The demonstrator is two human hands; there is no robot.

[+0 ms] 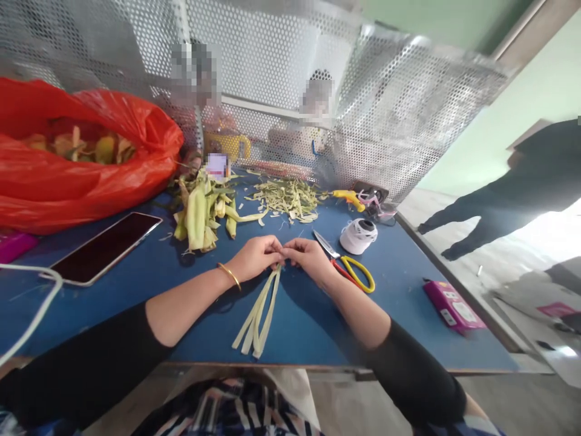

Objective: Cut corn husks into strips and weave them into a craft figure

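Observation:
My left hand [258,257] and my right hand [309,257] meet at the middle of the blue table [313,342], fingertips pinched together. Between them they grip the upper end of several pale green husk strips [261,315], which hang and fan out toward the table's front edge. The exact hold of each fingertip is too small to tell. Just right of my right hand lie scissors [358,274] with red and yellow handles, blades open. Behind them stands a spool of white thread [358,236]. A bunch of green husks [197,218] lies behind my left hand.
A red plastic bag [154,142] of husks fills the back left, with a tablet [106,248] and white cable [40,318] before it. Husk scraps [290,197] lie at the back, near a yellow tool [348,198]. A purple box [454,306] is right. People sit behind a perforated screen [258,54].

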